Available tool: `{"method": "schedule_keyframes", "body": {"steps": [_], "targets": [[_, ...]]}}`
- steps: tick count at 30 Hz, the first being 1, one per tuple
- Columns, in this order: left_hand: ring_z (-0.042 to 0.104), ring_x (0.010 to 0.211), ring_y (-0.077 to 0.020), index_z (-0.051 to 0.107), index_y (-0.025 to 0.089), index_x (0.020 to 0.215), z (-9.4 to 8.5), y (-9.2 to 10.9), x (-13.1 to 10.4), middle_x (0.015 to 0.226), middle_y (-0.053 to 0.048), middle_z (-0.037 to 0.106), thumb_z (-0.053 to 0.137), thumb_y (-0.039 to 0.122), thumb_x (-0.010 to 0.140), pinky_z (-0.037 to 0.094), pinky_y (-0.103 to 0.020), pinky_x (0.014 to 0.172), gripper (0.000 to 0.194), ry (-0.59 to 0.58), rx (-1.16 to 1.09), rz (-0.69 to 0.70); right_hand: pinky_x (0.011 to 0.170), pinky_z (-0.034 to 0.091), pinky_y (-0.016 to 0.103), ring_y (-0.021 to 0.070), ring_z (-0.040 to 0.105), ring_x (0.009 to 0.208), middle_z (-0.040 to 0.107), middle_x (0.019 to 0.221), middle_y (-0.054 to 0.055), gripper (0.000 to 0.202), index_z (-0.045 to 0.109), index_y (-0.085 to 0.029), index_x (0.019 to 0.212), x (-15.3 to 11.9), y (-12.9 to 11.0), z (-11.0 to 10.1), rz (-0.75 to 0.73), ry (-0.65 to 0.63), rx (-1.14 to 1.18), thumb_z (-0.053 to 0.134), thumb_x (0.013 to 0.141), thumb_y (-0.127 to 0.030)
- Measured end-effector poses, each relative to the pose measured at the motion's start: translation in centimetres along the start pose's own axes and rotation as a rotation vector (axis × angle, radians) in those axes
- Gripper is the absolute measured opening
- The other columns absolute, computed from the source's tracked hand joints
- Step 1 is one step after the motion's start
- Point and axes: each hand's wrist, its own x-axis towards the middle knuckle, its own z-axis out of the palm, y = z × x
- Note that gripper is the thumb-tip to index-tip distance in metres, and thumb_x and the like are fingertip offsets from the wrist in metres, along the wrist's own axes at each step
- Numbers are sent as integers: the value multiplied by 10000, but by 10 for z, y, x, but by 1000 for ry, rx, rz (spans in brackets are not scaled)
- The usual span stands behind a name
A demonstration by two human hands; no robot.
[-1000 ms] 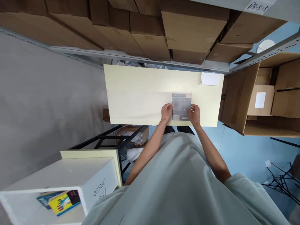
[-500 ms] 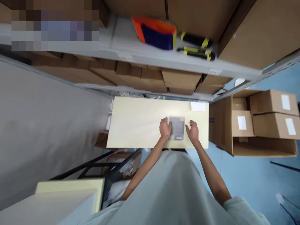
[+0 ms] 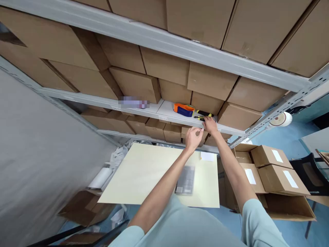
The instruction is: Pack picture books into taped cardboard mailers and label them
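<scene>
Though near boxes [image 3: 207, 103], hands [image 3: 210, 125] beside knives [image 3: 205, 113]

Light fell evenly and fairly bright on the table [image 3: 154, 175], with a soft sheen on it. Above the table, shadows darkened gaps between boxes [image 3: 216, 79]. Wide-angle distortion bent the frame's edges; a pixelated patch [image 3: 133, 102] hid detail.

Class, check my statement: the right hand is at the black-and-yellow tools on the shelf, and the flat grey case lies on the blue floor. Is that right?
Not quite: the flat grey case lies on the cream tabletop, as the head view shows. The right hand is indeed at the black-and-yellow tools on the shelf.
</scene>
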Motion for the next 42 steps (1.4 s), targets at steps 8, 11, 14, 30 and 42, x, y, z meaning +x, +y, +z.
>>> {"method": "schedule_keyframes", "body": {"steps": [8,11,14,30,42], "targets": [[758,1012,-259,742,253,844,-38,-87,-65,1016,-80,813,615,327,1034,564,-384,987,240,-133,98,-269,1148,469,597,404,570,1253,702,1282,247,376,711,-119,1315,-20,16,10,-128,-3,-14,656,999,-317],[779,959,-251,761,251,907,-47,-146,-133,1052,-73,833,650,232,983,578,-366,950,136,-270,128,-569,1137,494,571,378,596,1260,648,1341,198,477,655,-164,1425,-85,29,46,-74,104,121,650,1001,-382],[791,946,-259,768,241,962,-49,-191,-211,1058,-89,840,698,261,973,582,-373,953,74,-392,179,-779,1044,562,500,320,646,1187,646,1308,149,472,644,-204,1407,-178,38,104,111,77,267,637,987,-419],[762,874,-251,791,223,986,-37,-248,-290,1014,-75,832,793,262,937,596,-381,892,62,-484,124,-855,1072,563,496,317,696,1197,719,1355,196,501,612,-177,1372,-365,-29,263,760,-80,373,594,962,-465],[773,918,-301,821,221,968,-46,-275,-256,917,-77,818,764,127,841,583,-403,943,168,-698,163,-767,1052,594,533,370,704,1201,646,1428,171,560,505,-220,1568,-309,-96,299,665,-306,334,552,1023,-342]]}}
